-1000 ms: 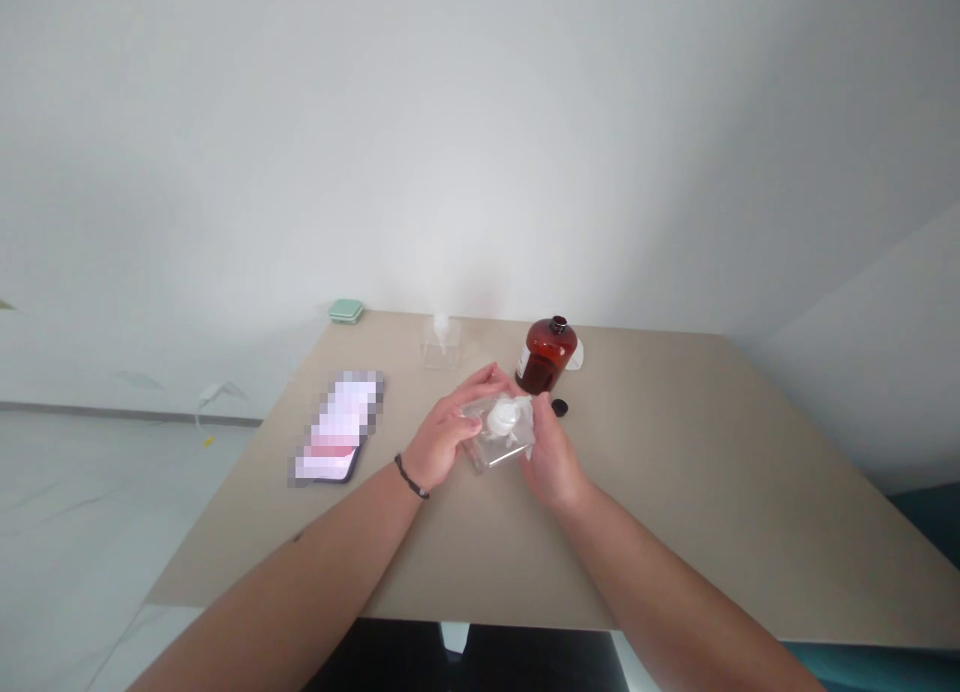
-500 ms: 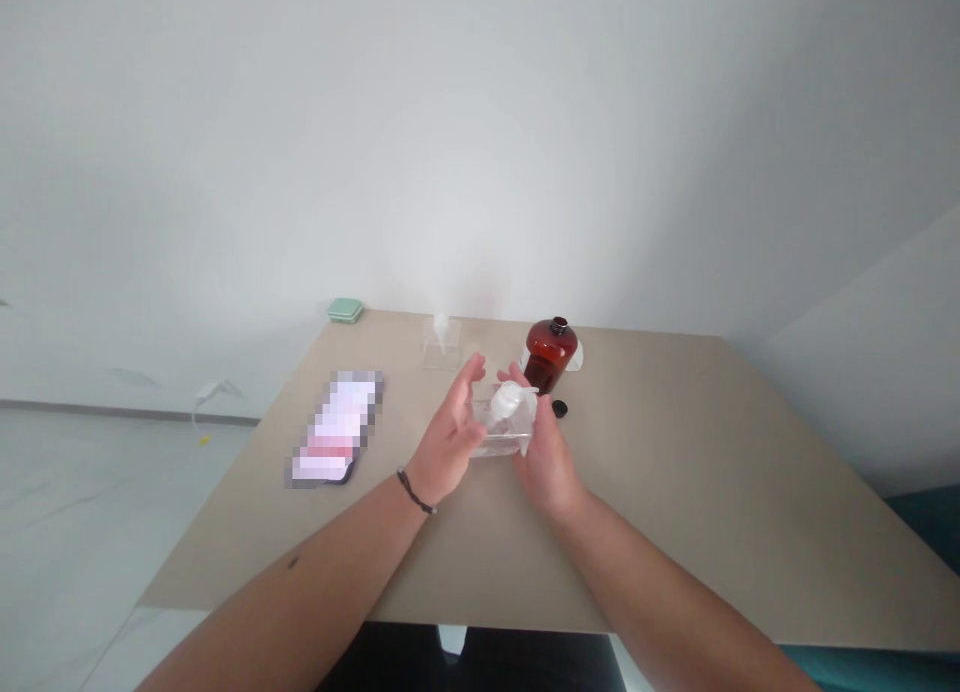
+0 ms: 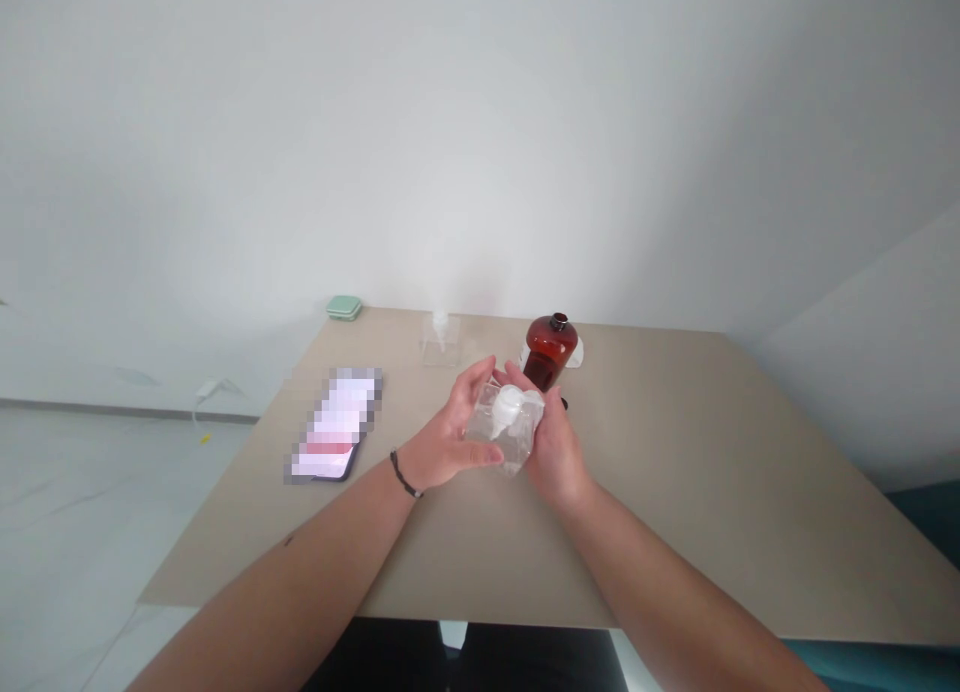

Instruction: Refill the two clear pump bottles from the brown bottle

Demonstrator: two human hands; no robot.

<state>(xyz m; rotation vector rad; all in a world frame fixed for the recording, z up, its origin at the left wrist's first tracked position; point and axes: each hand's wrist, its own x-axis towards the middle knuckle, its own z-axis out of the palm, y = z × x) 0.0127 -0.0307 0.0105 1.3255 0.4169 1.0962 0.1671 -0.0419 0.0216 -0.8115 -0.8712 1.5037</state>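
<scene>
A clear square bottle with a white pump cap is held above the beige table between both hands. My left hand cups its left side with the thumb underneath. My right hand wraps its right side. Just behind them stands a brown bottle with its mouth uncapped. Its small black cap lies on the table beside it, partly hidden by my right hand.
A second clear pump bottle stands at the table's far edge. A phone lies to the left, a green case at the far left corner. A white object peeks from behind the brown bottle.
The clear bottle has been turned and lifted slightly in my hands. My left hand opened at half a second ago and now cups the bottle again.
</scene>
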